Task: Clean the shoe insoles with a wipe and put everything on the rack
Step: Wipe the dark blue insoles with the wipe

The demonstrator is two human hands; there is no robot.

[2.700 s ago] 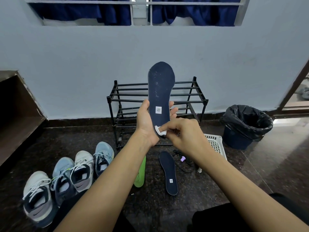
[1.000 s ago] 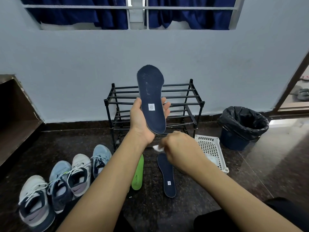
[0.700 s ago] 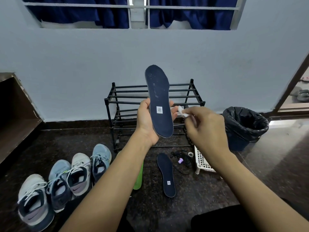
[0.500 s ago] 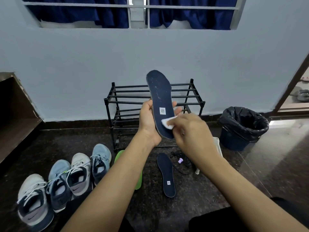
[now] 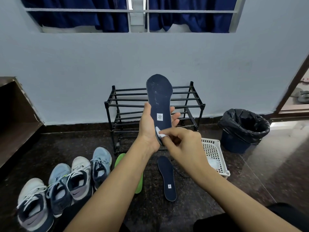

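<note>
My left hand (image 5: pixel 148 129) grips a dark blue insole (image 5: pixel 160 99) upright by its heel end, toe up, in front of the black metal rack (image 5: pixel 194 104). My right hand (image 5: pixel 182 144) pinches a small white wipe (image 5: pixel 160 133) and presses it against the insole's heel. A second dark blue insole (image 5: pixel 167 178) lies flat on the floor below. A green insole (image 5: pixel 139 186) lies left of it, partly hidden by my left forearm.
Several sneakers (image 5: pixel 70 178) stand in a row on the dark floor at lower left. A white perforated basket (image 5: pixel 213 156) sits right of the rack, with a black-lined bin (image 5: pixel 242 129) beyond it. A wooden shelf (image 5: pixel 13 124) is at far left.
My right hand, with the wipe, went up beside the insole and then down along its face to the heel. My left hand kept holding the insole upright.
</note>
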